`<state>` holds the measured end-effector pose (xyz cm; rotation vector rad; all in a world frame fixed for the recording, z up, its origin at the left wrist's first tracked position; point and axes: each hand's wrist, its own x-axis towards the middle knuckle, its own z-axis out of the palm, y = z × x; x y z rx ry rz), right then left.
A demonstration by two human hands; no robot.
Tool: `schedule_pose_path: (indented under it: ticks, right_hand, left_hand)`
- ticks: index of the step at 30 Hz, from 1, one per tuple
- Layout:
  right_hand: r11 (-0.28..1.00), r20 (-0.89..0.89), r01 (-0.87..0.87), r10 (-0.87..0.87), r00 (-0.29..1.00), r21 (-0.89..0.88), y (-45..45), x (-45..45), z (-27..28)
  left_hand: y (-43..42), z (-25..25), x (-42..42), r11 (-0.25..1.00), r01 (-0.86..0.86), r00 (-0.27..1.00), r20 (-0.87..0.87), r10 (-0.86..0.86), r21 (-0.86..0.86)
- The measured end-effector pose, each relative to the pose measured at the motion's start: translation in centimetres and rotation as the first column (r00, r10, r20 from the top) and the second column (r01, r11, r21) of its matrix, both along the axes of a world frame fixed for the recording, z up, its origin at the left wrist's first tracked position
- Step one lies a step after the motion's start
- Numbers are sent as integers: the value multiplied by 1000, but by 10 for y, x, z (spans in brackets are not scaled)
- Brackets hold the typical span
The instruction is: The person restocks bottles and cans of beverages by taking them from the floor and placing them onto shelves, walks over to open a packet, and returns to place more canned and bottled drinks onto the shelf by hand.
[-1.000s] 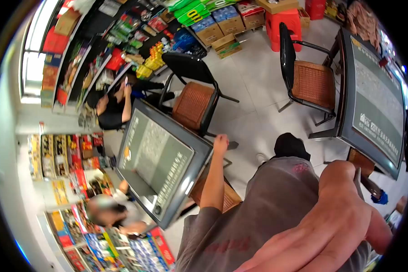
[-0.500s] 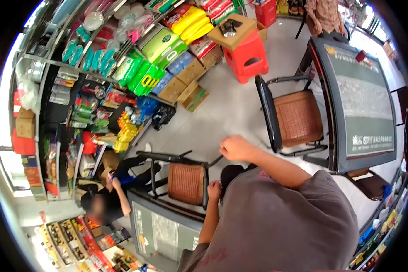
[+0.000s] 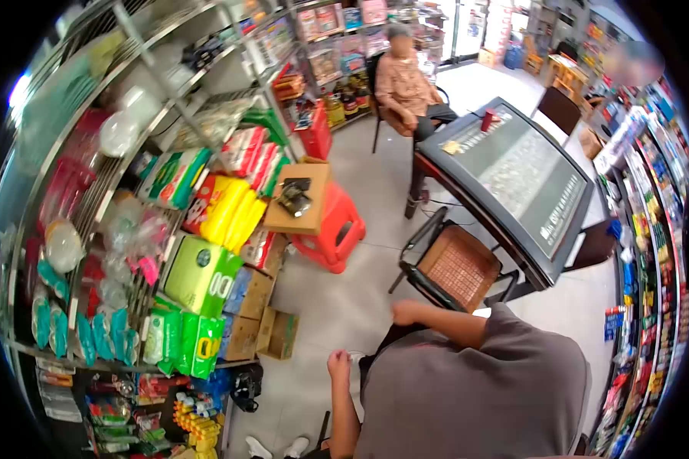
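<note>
My left hand [image 3: 338, 366] hangs in front of my body at the lower middle, over the tiled floor. Its fingers look curled in, and I see nothing held. My right hand [image 3: 407, 312] is bent in front of my grey shirt, loosely fisted, with nothing visible in it. Nearest to that hand is a black-framed chair [image 3: 461, 266] with a brown woven seat; a gap between hand and chair cannot be judged. Past the chair stands a dark-edged table [image 3: 513, 164] with a grey-green top.
Shelves of packaged goods [image 3: 199, 275] line the left, with an open cardboard box [image 3: 278, 334] on the floor. A red stool [image 3: 333, 233] carries a carton. A seated person [image 3: 407, 88] is beyond the table. More shelves [image 3: 651, 252] run along the right.
The view has swung left and up toward the far end of the shop, where the seated person shows. The near-left table has left view. Both hands remain curled; the right sits closer to my body.
</note>
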<state>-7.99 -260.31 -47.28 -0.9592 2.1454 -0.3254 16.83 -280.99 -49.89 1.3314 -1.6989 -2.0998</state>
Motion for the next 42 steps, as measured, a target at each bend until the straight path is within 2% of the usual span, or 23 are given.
schedule_pose_path:
  ticks: [2, 3, 4, 7, 9, 11, 13, 14, 16, 17, 18, 19, 21, 23, 27, 29, 30, 31, 33, 36, 39, 40, 42]
  right_hand:
    - [991, 6, 119, -119, 993, -56, -3, -33, -7]
    - [984, -42, 173, -175, 984, -46, -13, -39, 27]
    - [980, -6, 177, -178, 984, -93, -20, -53, 29]
    - [911, 323, 392, -336, 885, -126, -58, -82, 25]
    - [913, 376, 377, -298, 877, -154, -102, -109, 38]
    - [921, 377, 294, -185, 908, -256, -141, -153, 10]
    - [943, 409, 267, -167, 897, -200, -197, -213, 2]
    - [932, 307, 216, -124, 943, -289, -228, -241, 4]
    - [899, 130, 122, -73, 989, -421, -284, -312, -12]
    - [952, -8, 24, -28, 1000, -306, -315, -346, -14]
    - [912, 126, 149, -108, 986, -383, -344, -369, -1]
    - [856, -47, 28, -61, 997, -515, -377, -405, -34]
    - [938, -1, 138, -146, 989, -317, -431, -440, 0]
    - [930, -217, -93, 15, 976, -355, -467, -463, 13]
    - [958, -205, -238, 204, 957, -161, -530, -493, -22]
    - [938, -248, -345, 327, 912, -34, -538, -492, -38]
    - [945, -181, -326, 327, 928, 33, -536, -495, -45]
    - [948, -172, -301, 314, 934, 100, -538, -499, -74]
    - [994, -236, -105, 110, 966, 33, -525, -486, -78]
    - [995, -114, -4, 16, 993, 104, -503, -468, -62]
    - [992, -128, 128, -124, 984, 21, -484, -447, -57]
    - [991, -112, 134, -131, 985, 11, -478, -435, -63]
    - [974, -68, 222, -218, 974, 54, -480, -427, -65]
  left_hand:
    - [-62, -46, -22, 999, -8, 997, -77, 5, -41]
    - [-94, -42, -31, 954, 153, 988, 76, -138, -257]
    - [-119, -50, -38, 958, 113, 993, 47, -104, -262]
    - [-175, -25, -59, 997, -50, 996, 70, 54, -61]
    - [-197, -53, -57, 997, -70, 988, 139, 72, -19]
    - [-217, -100, -33, 964, 191, 943, 308, -127, -187]
    - [-233, -134, -6, 899, 370, 849, 479, -224, -235]
    - [-235, -134, 5, 936, 322, 832, 514, -208, -144]
    - [-229, -127, 20, 980, -62, 863, 503, -41, 187]
    - [-222, -125, 24, 916, -240, 863, 504, 49, 322]
    - [-217, -124, 26, 855, -340, 856, 506, 109, 391]
    - [-215, -120, 22, 835, -379, 852, 503, 146, 400]
    - [-211, -94, -4, 892, -345, 883, 424, 203, 291]
    - [-209, -60, -33, 904, -379, 873, 399, 279, 197]
    - [-264, -43, -120, 888, -460, 824, 386, 415, 27]
    - [-304, -71, -152, 937, -346, 908, 231, 349, -52]
    - [-328, -41, -193, 976, -82, 931, 334, 147, -201]
    - [-349, -52, -217, 991, -135, 984, 119, 136, -16]
    - [-384, -43, -282, 990, 31, 994, 96, -45, 137]
    - [-423, -38, -364, 927, 347, 935, 17, -353, 144]
    - [-428, -39, -435, 869, 337, 916, 86, -391, 362]
    - [-430, -64, -446, 786, 485, 844, 28, -535, 383]
    - [-427, -103, -463, 663, 656, 660, 153, -736, 362]
